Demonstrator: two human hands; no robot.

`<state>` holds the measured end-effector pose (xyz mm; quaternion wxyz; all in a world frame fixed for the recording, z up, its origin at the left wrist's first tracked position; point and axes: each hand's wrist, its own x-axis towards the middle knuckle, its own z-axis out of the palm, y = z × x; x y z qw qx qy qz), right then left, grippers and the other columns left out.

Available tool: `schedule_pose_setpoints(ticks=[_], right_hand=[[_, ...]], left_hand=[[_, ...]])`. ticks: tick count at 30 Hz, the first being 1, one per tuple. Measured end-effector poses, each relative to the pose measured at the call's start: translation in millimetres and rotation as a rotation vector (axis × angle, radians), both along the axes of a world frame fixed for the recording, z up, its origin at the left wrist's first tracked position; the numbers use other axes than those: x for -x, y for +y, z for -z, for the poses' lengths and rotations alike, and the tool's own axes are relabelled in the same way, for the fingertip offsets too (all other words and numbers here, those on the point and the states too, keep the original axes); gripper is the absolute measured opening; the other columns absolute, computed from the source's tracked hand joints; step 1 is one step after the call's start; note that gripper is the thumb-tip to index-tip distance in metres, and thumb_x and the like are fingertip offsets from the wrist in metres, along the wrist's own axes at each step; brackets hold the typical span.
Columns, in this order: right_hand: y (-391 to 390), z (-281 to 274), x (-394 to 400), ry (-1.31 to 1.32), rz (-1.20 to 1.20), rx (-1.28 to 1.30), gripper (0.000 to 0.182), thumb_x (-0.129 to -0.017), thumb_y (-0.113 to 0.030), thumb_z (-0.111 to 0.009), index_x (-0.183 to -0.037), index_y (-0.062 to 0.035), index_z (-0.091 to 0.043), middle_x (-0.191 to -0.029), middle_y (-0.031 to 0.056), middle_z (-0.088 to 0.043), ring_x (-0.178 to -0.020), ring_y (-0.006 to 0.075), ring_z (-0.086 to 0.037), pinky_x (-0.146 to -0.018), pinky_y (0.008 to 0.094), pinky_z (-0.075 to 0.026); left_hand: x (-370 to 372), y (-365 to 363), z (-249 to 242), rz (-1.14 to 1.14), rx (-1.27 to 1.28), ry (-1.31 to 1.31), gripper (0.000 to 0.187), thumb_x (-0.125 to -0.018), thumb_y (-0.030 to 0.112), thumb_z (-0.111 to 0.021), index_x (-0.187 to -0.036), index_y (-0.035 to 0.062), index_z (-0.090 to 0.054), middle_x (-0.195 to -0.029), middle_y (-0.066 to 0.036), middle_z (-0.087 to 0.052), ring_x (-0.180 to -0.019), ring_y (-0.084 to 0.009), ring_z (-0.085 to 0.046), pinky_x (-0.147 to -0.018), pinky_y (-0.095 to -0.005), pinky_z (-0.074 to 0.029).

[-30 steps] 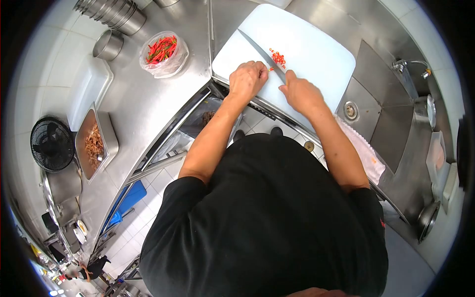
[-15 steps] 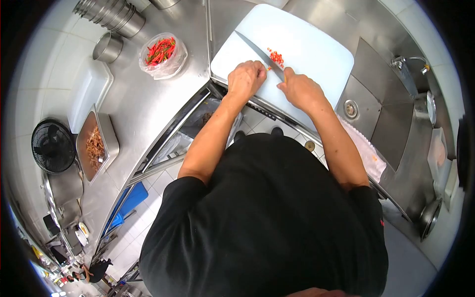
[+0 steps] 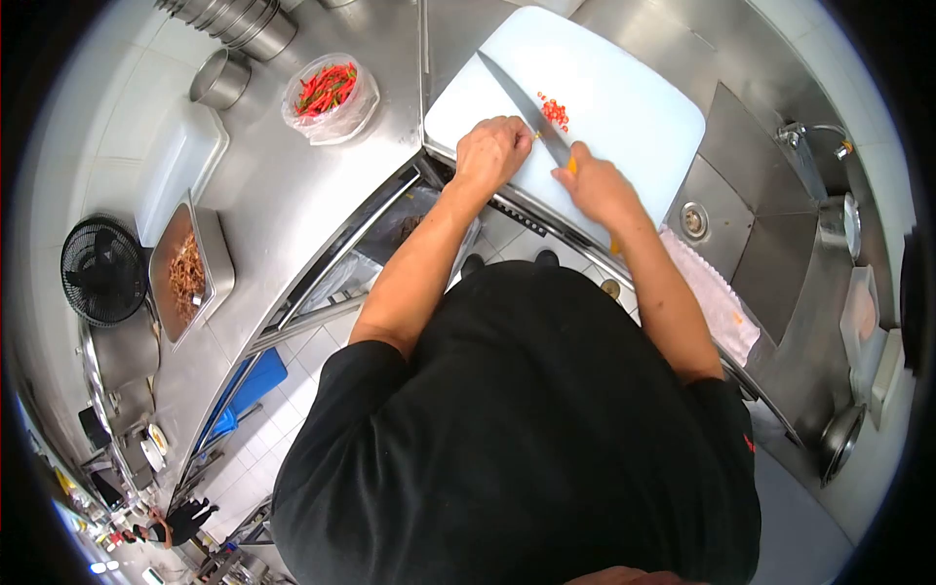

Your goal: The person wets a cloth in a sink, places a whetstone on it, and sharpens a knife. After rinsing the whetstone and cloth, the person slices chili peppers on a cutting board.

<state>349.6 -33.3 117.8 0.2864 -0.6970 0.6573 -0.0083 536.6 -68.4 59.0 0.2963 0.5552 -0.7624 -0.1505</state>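
Note:
My right hand is wrapped round the yellow handle of a long knife, whose blade lies slantwise over a white cutting board. On the blade's left side, my left hand is closed at the board's near edge, with a small bit of chili at its fingertips; what it grips is mostly hidden. A small heap of chopped red chili sits just right of the blade. Whole red chilies fill a bag-lined tub on the steel counter at the left.
A steel tray of brown food stands on the left counter, near a black fan and a white container. A sink with a pink cloth is at the right. Another person is far off, lower left.
The knife and my right hand have shifted slightly, and more of the yellow handle shows. The whole view has moved a little. The distant person's posture has changed.

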Motion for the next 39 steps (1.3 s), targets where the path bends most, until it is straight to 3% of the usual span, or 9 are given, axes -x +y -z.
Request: schedule_pose_setpoints(ticks=[8, 11, 14, 16, 20, 25, 30, 34, 39], right_hand=[[8.5, -8.3, 9.8, -0.008, -0.038, 0.011, 0.044, -0.099, -0.038, -0.058, -0.12, -0.001, -0.05, -0.095, 0.0291, -0.069, -0.092, 0.0475, -0.066, -0.081, 0.0544, -0.05], [8.6, -0.1, 14.5, -0.064, -0.04, 0.03, 0.045, -0.099, -0.039, -0.057, -0.122, -0.0013, -0.05, -0.094, 0.0307, -0.068, -0.092, 0.0491, -0.065, -0.081, 0.0547, -0.049], [7.6, 25.5, 25.5, -0.11, -0.046, 0.096, 0.054, -0.098, -0.041, -0.059, -0.132, 0.0006, -0.049, -0.078, 0.027, -0.066, -0.065, 0.0388, -0.068, -0.06, 0.046, -0.052], [7.4, 22.0, 21.6, -0.137, -0.016, 0.075, 0.052, -0.098, -0.041, -0.058, -0.128, 0.0007, -0.049, -0.084, 0.0298, -0.066, -0.074, 0.0449, -0.065, -0.065, 0.0512, -0.05], [9.0, 28.4, 22.3, -0.168, 0.022, 0.076, 0.048, -0.098, -0.04, -0.058, -0.124, -0.0004, -0.049, -0.091, 0.0341, -0.066, -0.089, 0.0535, -0.063, -0.074, 0.0585, -0.048], [9.5, 46.2, 31.3, -0.253, -0.057, 0.142, 0.046, -0.099, -0.038, -0.057, -0.124, -0.0007, -0.046, -0.089, 0.0347, -0.065, -0.087, 0.0542, -0.063, -0.073, 0.0591, -0.048], [12.3, 42.9, 21.8, -0.225, -0.022, 0.133, 0.046, -0.099, -0.037, -0.057, -0.125, -0.0007, -0.046, -0.089, 0.0344, -0.065, -0.086, 0.0541, -0.063, -0.072, 0.0589, -0.048], [17.0, 46.8, 20.1, -0.213, 0.006, 0.123, 0.047, -0.099, -0.037, -0.057, -0.126, -0.0007, -0.046, -0.088, 0.0343, -0.066, -0.086, 0.054, -0.063, -0.072, 0.0586, -0.048], [18.5, 50.9, 17.0, -0.198, 0.012, 0.118, 0.047, -0.099, -0.037, -0.057, -0.126, -0.0006, -0.046, -0.088, 0.034, -0.066, -0.085, 0.0539, -0.063, -0.071, 0.0584, -0.048]], left_hand=[[-87.2, 67.6, -8.1, -0.169, -0.217, 0.072, 0.02, -0.09, 0.024, -0.061, -0.091, 0.0056, -0.069, -0.09, -0.017, -0.068, -0.086, -0.0371, -0.066, -0.076, -0.0455, -0.051], [-138.4, 95.8, 32.8, -0.358, -0.406, -0.115, 0.027, -0.089, 0.023, -0.064, -0.111, 0.009, -0.069, -0.103, -0.019, -0.07, -0.097, -0.0389, -0.066, -0.085, -0.0442, -0.053], [-154.9, 117.1, 37.1, -0.451, -0.319, -0.028, 0.047, -0.088, 0.029, -0.068, -0.13, 0.0091, -0.061, -0.117, -0.022, -0.067, -0.104, -0.0391, -0.066, -0.09, -0.0438, -0.053], [-141.6, 109.4, 2.4, -0.438, -0.424, 0.412, 0.075, -0.088, 0.04, -0.073, -0.149, 0.0062, -0.045, -0.123, -0.018, -0.064, -0.102, -0.0273, -0.067, -0.09, -0.0396, -0.053], [-76.3, 95.6, -92.0, 0.072, -0.265, 1.476, 0.077, -0.1, 0.047, -0.056, -0.158, 0.0116, -0.02, -0.148, -0.017, -0.04, -0.124, -0.0285, -0.054, -0.084, -0.0414, -0.06], [-12.8, 108.4, -224.8, 0.92, -0.505, 2.058, 0.089, -0.094, 0.076, -0.033, -0.161, 0.0217, -0.011, -0.156, -0.017, -0.03, -0.134, -0.0349, -0.043, -0.092, -0.0581, -0.054], [8.6, 131.8, -271.6, 1.339, -0.685, 2.054, 0.101, -0.084, 0.089, -0.019, -0.161, 0.0276, 0.002, -0.158, -0.019, -0.025, -0.136, -0.0366, -0.042, -0.09, -0.0568, -0.056], [39.6, 121.9, -257.9, 1.586, -0.628, 2.217, 0.137, -0.061, 0.103, -0.031, -0.161, 0.0172, 0.009, -0.159, -0.034, -0.013, -0.141, -0.0487, -0.034, -0.091, -0.06, -0.056], [47.9, 110.5, -242.2, 1.694, -0.494, 2.126, 0.133, -0.065, 0.1, -0.034, -0.16, 0.0184, 0.01, -0.158, -0.034, -0.013, -0.139, -0.049, -0.035, -0.089, -0.0585, -0.057]])
